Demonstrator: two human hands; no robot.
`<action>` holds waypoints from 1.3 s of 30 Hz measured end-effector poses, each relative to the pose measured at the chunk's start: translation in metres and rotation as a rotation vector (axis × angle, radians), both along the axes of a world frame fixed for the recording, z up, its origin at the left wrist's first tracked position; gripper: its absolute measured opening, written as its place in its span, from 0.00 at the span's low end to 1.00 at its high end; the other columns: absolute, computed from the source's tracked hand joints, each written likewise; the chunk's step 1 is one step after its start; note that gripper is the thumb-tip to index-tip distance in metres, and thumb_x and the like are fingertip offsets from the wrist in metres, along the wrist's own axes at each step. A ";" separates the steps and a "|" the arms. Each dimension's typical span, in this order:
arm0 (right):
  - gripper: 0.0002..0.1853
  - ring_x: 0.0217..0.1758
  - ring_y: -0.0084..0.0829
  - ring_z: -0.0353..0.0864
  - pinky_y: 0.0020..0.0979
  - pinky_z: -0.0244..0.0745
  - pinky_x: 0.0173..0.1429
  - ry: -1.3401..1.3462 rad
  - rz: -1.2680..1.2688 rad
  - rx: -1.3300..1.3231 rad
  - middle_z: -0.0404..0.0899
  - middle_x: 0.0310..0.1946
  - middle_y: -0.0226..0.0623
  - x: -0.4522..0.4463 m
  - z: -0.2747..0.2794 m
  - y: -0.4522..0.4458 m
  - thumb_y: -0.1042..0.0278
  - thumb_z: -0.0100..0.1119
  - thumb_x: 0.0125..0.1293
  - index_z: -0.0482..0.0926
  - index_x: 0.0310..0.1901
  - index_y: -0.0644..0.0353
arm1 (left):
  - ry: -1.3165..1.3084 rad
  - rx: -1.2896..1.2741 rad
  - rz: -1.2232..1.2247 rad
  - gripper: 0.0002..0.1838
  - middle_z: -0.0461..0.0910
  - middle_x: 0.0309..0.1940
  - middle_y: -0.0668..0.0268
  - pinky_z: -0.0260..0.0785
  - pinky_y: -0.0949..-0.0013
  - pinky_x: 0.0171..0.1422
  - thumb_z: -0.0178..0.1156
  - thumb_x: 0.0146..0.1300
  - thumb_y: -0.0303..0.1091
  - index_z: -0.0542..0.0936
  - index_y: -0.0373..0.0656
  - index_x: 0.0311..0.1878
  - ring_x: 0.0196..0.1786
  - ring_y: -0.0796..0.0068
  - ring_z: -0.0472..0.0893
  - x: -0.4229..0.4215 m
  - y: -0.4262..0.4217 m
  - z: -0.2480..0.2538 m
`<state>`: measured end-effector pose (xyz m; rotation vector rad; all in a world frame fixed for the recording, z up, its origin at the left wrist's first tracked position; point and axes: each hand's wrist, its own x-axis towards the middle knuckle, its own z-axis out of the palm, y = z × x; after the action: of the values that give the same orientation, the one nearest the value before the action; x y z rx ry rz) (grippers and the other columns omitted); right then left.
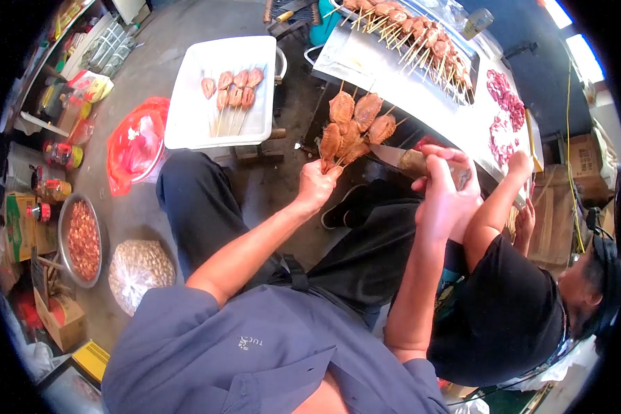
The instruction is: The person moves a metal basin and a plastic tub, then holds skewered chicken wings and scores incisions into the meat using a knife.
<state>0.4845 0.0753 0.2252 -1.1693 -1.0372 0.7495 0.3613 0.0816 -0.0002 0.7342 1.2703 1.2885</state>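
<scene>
My left hand (317, 185) is closed round the lower ends of a bunch of meat skewers (350, 124), their brown pieces fanned out above my fist. Just right of the bunch, a knife (388, 154) points left with its blade tip near the lowest meat. My right hand (447, 181) is wrapped round the knife's handle. To the left, a white tray (186, 83) holds several more skewers (236, 91) lying flat.
A co-worker (504, 310) sits close at my right, arm stretched to the metal table (421, 103). On it are a tray of skewers (421, 34) and red raw meat (505, 103). At left stand a red bag (139, 148), a meat bowl (83, 238) and a clear bag (139, 272).
</scene>
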 end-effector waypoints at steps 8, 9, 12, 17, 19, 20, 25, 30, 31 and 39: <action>0.06 0.17 0.20 0.73 0.22 0.72 0.19 -0.195 0.061 -0.204 0.77 0.23 0.31 -0.010 -0.006 0.053 0.73 0.62 0.53 0.79 0.31 0.65 | -0.015 0.092 0.011 0.09 0.73 0.20 0.74 0.60 0.76 0.26 0.62 0.63 0.30 0.76 0.41 0.27 0.22 0.85 0.68 0.002 -0.001 0.003; 0.06 0.17 0.20 0.74 0.22 0.72 0.19 -0.195 0.060 -0.209 0.78 0.23 0.31 -0.012 -0.015 0.056 0.73 0.62 0.53 0.79 0.31 0.66 | 0.014 0.066 0.006 0.10 0.73 0.20 0.75 0.59 0.76 0.26 0.63 0.63 0.31 0.76 0.42 0.26 0.22 0.86 0.68 0.003 -0.001 0.005; 0.07 0.18 0.20 0.74 0.23 0.72 0.19 -0.224 0.061 -0.211 0.78 0.23 0.33 -0.011 -0.037 0.061 0.73 0.61 0.53 0.79 0.32 0.68 | -0.018 0.026 0.009 0.11 0.72 0.20 0.75 0.59 0.76 0.25 0.62 0.63 0.32 0.75 0.43 0.25 0.22 0.86 0.68 0.005 -0.004 0.004; 0.01 0.22 0.18 0.75 0.20 0.73 0.19 -0.030 0.001 -0.117 0.80 0.29 0.34 -0.012 -0.087 0.049 0.79 0.60 0.59 0.78 0.32 0.64 | 0.021 0.017 0.031 0.12 0.72 0.19 0.76 0.57 0.75 0.24 0.64 0.63 0.34 0.74 0.43 0.25 0.22 0.86 0.67 0.009 0.006 -0.004; 0.02 0.24 0.19 0.77 0.20 0.74 0.20 0.041 -0.010 -0.095 0.83 0.32 0.36 -0.009 -0.089 0.040 0.80 0.60 0.59 0.78 0.34 0.64 | 0.026 0.097 0.050 0.13 0.71 0.19 0.76 0.58 0.75 0.25 0.64 0.63 0.35 0.75 0.44 0.25 0.22 0.86 0.67 0.004 0.010 -0.013; 0.03 0.24 0.19 0.77 0.20 0.74 0.20 0.053 -0.009 -0.081 0.83 0.33 0.37 -0.006 -0.086 0.036 0.80 0.59 0.59 0.78 0.34 0.64 | 0.028 0.096 0.056 0.13 0.71 0.19 0.76 0.58 0.75 0.25 0.64 0.63 0.35 0.75 0.44 0.25 0.22 0.86 0.67 0.001 0.010 -0.018; 0.03 0.23 0.19 0.77 0.18 0.73 0.22 0.055 0.050 -0.130 0.83 0.33 0.37 0.007 -0.047 0.008 0.80 0.60 0.59 0.77 0.35 0.64 | 0.018 0.057 -0.107 0.11 0.73 0.19 0.75 0.60 0.76 0.27 0.62 0.64 0.34 0.77 0.42 0.27 0.22 0.85 0.68 -0.011 -0.018 -0.001; 0.04 0.26 0.15 0.76 0.17 0.74 0.25 -0.083 0.111 -0.144 0.83 0.35 0.35 -0.007 -0.023 -0.036 0.79 0.60 0.61 0.76 0.36 0.63 | 0.056 0.059 -0.096 0.07 0.74 0.20 0.74 0.60 0.77 0.28 0.62 0.64 0.32 0.78 0.41 0.31 0.23 0.86 0.69 -0.018 -0.052 0.020; 0.04 0.28 0.15 0.77 0.17 0.74 0.26 -0.035 0.125 -0.108 0.83 0.36 0.35 -0.010 -0.020 -0.039 0.79 0.60 0.61 0.75 0.36 0.63 | 0.012 0.082 -0.057 0.07 0.74 0.20 0.74 0.60 0.77 0.28 0.61 0.65 0.32 0.79 0.41 0.32 0.23 0.86 0.69 -0.018 -0.054 0.026; 0.01 0.23 0.16 0.74 0.19 0.71 0.27 -0.240 0.129 0.012 0.80 0.27 0.29 -0.030 -0.004 0.018 0.77 0.60 0.56 0.79 0.31 0.63 | -0.111 0.274 0.092 0.08 0.73 0.20 0.74 0.56 0.78 0.27 0.60 0.66 0.29 0.77 0.42 0.29 0.23 0.86 0.67 -0.010 0.011 0.030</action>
<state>0.4549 0.0934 0.2215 -1.2115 -1.3247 0.7137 0.3510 0.0930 0.0302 0.7909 1.0595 1.5770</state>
